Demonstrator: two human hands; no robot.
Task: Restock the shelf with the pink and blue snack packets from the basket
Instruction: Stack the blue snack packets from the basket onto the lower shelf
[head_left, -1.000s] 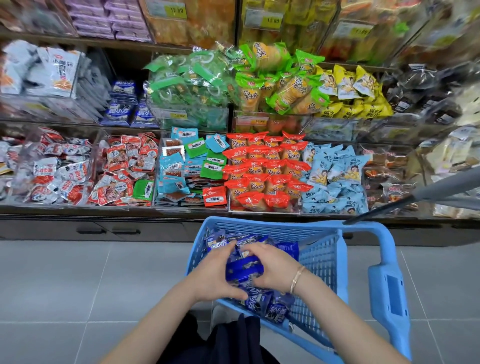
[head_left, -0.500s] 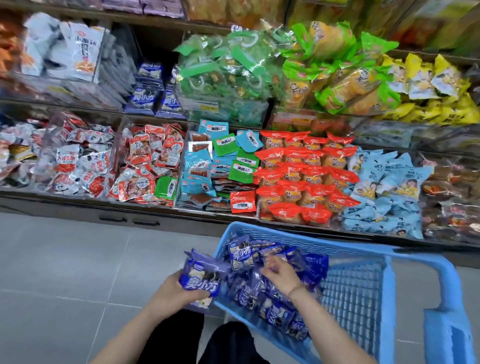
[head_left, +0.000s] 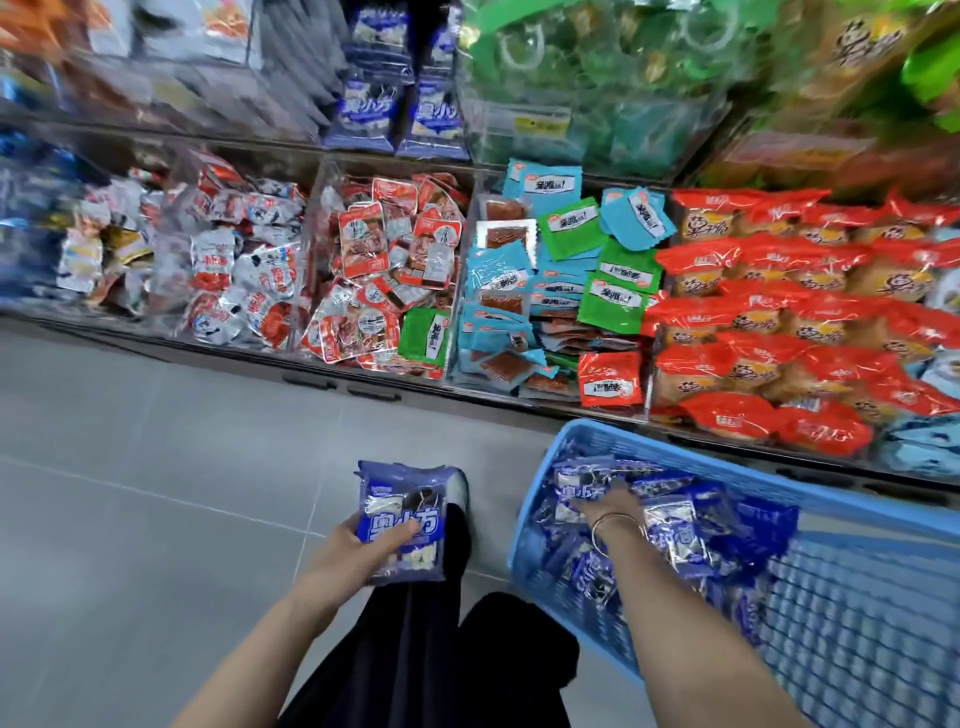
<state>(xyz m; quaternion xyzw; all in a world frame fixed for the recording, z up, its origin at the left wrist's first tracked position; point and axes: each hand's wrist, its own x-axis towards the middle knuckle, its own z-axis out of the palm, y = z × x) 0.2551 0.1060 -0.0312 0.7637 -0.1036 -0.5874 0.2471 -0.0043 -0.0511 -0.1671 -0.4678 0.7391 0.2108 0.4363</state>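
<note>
My left hand (head_left: 358, 551) grips one blue packet (head_left: 402, 493) low over the floor (head_left: 156, 519), beside the basket (head_left: 727, 467). My right hand (head_left: 605, 501) is buried among the packets inside, and I cannot tell if it holds any. I reckon the slick packet could slip on the long lift to its stack (head_left: 400, 114) on the shelf (head_left: 234, 137), or a blind grab could spill others.
</note>
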